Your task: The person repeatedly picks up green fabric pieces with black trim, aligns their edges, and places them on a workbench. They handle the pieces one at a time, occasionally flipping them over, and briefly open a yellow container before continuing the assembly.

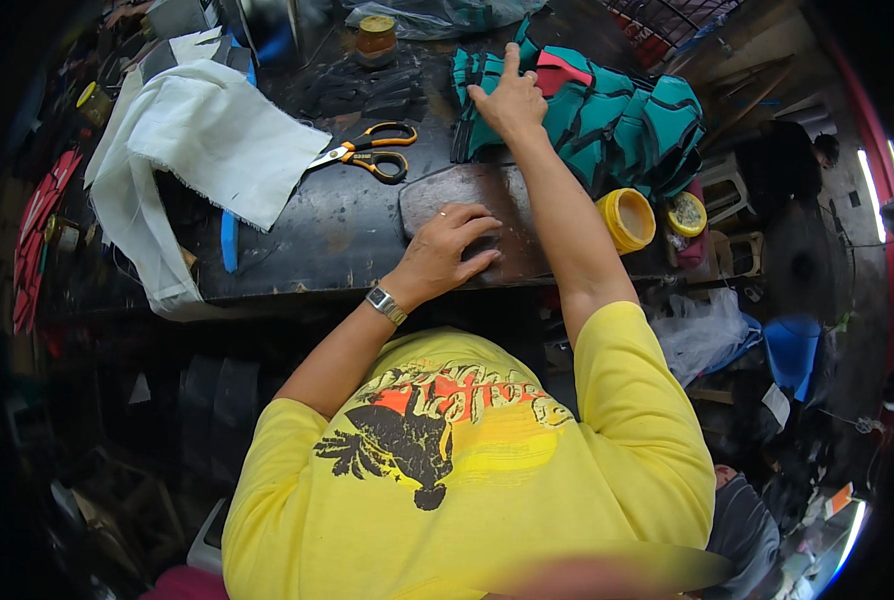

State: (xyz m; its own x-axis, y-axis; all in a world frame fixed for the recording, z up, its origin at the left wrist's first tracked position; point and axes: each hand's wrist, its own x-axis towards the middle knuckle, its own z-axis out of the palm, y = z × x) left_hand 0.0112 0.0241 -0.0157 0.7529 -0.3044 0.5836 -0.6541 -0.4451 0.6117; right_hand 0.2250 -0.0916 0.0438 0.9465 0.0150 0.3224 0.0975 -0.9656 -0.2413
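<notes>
My left hand [449, 249], with a ring and a wristwatch, lies palm down on a dark brown board [512, 215] at the table's front edge. Its fingers are loosely bent, the thumb apart, and no object shows in it. Farther off, my right hand [515, 103] reaches over a pile of teal cut pieces with dark edges [607, 125]. Its forefinger points away and the thumb is spread. It touches or hovers just over the pile's left part; I cannot tell which. A red-pink piece [563, 72] lies among the teal ones beside this hand.
Orange-and-black scissors [367, 152] lie left of the board, their blades by a white cloth [217, 130]. A yellow tub [627, 220] stands right of my right forearm, with another yellow-rimmed container [686, 214] beyond. A jar [376, 40] stands at the back, near dark pieces [362, 92].
</notes>
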